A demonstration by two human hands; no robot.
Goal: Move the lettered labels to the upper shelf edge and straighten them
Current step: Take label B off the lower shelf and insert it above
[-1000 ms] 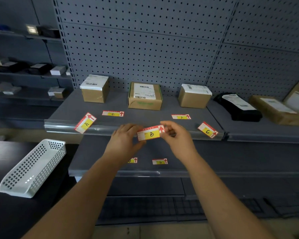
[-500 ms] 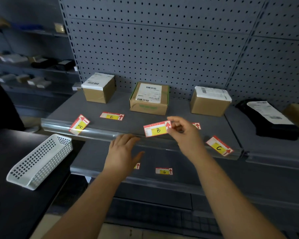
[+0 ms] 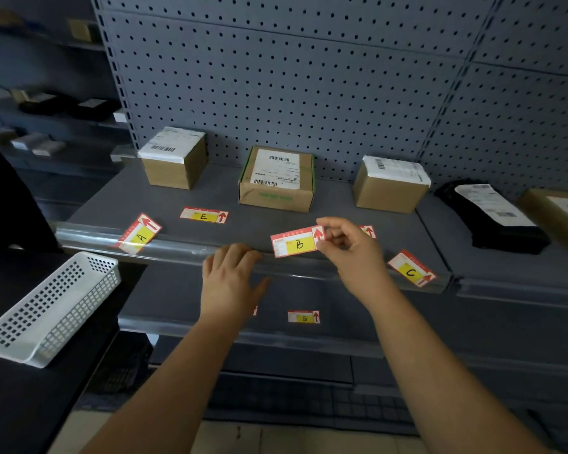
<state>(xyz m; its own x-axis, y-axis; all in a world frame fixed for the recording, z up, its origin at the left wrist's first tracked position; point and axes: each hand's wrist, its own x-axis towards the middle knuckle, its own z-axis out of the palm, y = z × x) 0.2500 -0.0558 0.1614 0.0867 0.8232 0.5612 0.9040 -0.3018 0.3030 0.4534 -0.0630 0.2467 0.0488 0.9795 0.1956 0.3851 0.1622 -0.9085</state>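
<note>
My right hand (image 3: 351, 257) pinches the red-and-yellow paper label B (image 3: 295, 245) by its right end. My left hand (image 3: 230, 283), fingers loose and empty, lies just lower-left at the clear plastic shelf strip (image 3: 177, 248).

Seven labels (image 3: 298, 245), two partly hidden; four brown boxes (image 3: 276, 194); one black parcel (image 3: 509, 239); one white basket (image 3: 46, 317).

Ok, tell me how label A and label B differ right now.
Label B is pinched at its right end by the right hand; label A has no hand on it.
Label A lies steeply tilted across the upper shelf edge; label B is nearly level.
Label A is near the edge's left end; label B is near its middle.
Both are red-and-white with a yellow patch, a handwritten letter and a red arrow.
</note>
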